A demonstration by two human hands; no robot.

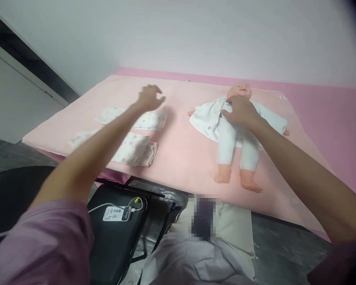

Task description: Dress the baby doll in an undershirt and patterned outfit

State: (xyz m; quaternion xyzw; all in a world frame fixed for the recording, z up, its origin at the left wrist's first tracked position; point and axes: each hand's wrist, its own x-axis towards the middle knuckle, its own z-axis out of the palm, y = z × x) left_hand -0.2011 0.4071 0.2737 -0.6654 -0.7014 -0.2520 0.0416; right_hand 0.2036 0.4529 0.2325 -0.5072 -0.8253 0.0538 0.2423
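Observation:
A baby doll in a white top and white leggings lies on its back on the pink cloth, head toward the wall and bare feet toward me. My right hand is over its chest, thumb and fingers apart at the front of the white top; contact under the palm is hidden. My left hand hovers, fingers loosely bent and apart, holding nothing. Below it lies a folded printed cloth, and nearer to me a second folded cloth with a pink print; my left forearm partly covers both.
The pink cloth covers a table against a pale wall. A black chair stands at the near left, with a white device with a cable on its seat. My lap is close to the table's front edge.

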